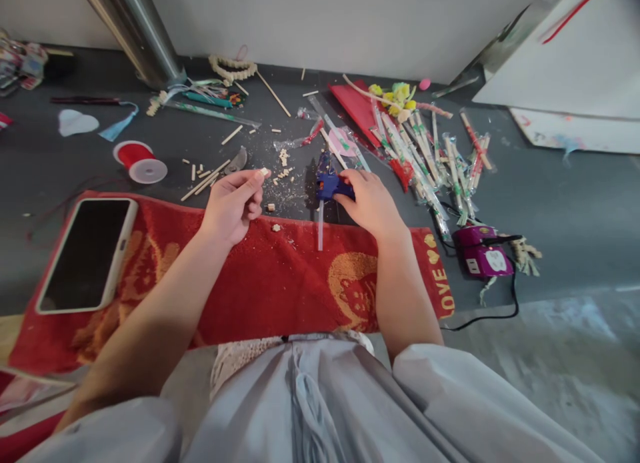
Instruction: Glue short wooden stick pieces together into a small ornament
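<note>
Between the thumb and fingertips of my left hand [233, 203] is a small pale piece of wooden stick [264, 172]. My right hand [369, 202] is closed around the handle of a blue glue gun [327, 183], and a translucent glue stick [321, 226] pokes out of its back toward me. Short cut stick pieces [284, 173] and crumbs lie on the dark table between the hands. Just behind my left hand rests a grey metal cutting tool [239, 160], partly hidden, beside several thin wooden sticks [205, 184].
A red towel [285, 283] lies along the front edge, with a phone [87, 256] on its left. Wrapped chopsticks [420, 156] pile up at the right, near a purple box [484, 251] with a black cord. A red ribbon spool [140, 162] lies left; a metal post [145, 36] stands behind.
</note>
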Available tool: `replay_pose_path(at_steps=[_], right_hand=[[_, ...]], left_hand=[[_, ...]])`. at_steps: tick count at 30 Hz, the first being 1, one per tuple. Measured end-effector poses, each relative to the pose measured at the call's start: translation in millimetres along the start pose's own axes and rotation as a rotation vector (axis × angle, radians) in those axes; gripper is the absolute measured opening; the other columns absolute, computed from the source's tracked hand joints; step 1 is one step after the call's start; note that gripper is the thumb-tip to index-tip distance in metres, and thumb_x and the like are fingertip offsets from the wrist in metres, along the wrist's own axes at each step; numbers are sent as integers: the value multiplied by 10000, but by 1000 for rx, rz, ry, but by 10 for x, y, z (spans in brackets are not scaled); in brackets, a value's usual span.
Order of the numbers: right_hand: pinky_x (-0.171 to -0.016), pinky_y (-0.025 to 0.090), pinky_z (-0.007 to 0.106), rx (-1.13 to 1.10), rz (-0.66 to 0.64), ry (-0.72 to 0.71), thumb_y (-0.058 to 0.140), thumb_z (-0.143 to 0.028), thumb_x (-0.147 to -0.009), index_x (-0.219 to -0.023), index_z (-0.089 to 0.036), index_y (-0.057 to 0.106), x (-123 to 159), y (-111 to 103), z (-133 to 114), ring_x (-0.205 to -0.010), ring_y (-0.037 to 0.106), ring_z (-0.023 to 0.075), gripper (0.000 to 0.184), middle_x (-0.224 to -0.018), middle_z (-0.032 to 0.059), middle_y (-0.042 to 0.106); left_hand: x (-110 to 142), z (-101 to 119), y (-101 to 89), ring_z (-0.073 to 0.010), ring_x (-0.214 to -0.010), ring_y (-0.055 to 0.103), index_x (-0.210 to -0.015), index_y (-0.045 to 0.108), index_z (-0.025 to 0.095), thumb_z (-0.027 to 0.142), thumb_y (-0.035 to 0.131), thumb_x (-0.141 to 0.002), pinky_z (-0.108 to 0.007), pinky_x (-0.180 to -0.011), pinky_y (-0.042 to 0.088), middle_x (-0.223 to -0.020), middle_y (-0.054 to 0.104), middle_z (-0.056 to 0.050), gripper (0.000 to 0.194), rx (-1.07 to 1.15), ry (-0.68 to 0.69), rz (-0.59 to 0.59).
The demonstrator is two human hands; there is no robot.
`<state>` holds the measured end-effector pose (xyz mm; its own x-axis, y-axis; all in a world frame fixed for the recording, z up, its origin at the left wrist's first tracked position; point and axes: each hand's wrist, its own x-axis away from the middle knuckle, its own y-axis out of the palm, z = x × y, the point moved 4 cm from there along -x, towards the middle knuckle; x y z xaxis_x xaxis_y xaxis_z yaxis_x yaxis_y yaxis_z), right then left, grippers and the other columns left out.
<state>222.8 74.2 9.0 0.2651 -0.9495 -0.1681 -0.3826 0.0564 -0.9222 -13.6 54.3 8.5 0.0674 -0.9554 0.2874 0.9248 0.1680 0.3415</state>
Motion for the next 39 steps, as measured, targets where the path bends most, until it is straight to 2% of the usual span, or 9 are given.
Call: replay_pose_path(at_steps=[4,8,11,13,17,23,31,39], right_hand=[[-949,472,515,107,-20,-13,631,-276,-837,-1171,-195,608,24,23,3,-1085,547,325,345,-1053,131,591],[-990,462,499,113,24,-19,661,-225,-786,-1213,-181,600,36,-50,-110,-1118,513,327,434,-1128,136,550],[-1001,452,470,156,41,-79,544,-212,-873,-1151,-166,638,-33,-63,-296,-1116,516,309,297,-1095,135,564],[-981,457,455,181,-3,-151,513,-217,-902,-1077,-165,667,-133,-18,-427,-1112,521,302,239,-1045,129,583],[-946,445,435,268,-114,-241,477,-208,-928,-1012,-160,693,-403,114,-574,-1078,524,280,236,-1040,128,606],[-908,430,395,336,-228,-383,462,-192,-932,-1003,-170,718,-674,266,-646,-1070,513,268,268,-1041,121,625],[-882,436,393,363,-232,-522,468,-172,-910,-925,-195,731,-796,305,-717,-1027,514,256,265,-977,106,624],[-882,458,390,377,-260,-568,464,-156,-892,-872,-184,703,-825,353,-698,-1045,524,250,242,-977,107,629]], left_hand=[[-9,-6,-7,-10,-356,347,-739,704,168,137,612,-859,-109,-328,258,-471,470,51,154,-8,6,0],[-16,-14,-8,-7,-356,352,-752,706,160,138,610,-863,-109,-327,260,-475,471,53,149,-10,11,-4],[-24,-23,-12,-8,-356,357,-744,699,155,136,619,-857,-110,-328,262,-473,473,52,140,-9,5,7],[-33,-29,-15,-10,-355,360,-736,695,156,135,624,-854,-111,-327,265,-472,475,52,139,-1,6,8],[-54,-47,-22,-5,-346,358,-741,697,152,137,618,-861,-108,-324,265,-467,480,56,145,33,15,-22],[-50,-59,-25,-6,-334,370,-768,696,138,130,611,-866,-111,-315,259,-461,496,60,130,69,11,-44],[-39,-51,-6,-8,-335,372,-727,663,138,109,613,-854,-114,-314,251,-457,493,65,140,93,4,-39],[-42,-66,-16,-2,-344,366,-757,666,138,126,600,-868,-113,-326,248,-461,488,66,130,60,3,-48]])
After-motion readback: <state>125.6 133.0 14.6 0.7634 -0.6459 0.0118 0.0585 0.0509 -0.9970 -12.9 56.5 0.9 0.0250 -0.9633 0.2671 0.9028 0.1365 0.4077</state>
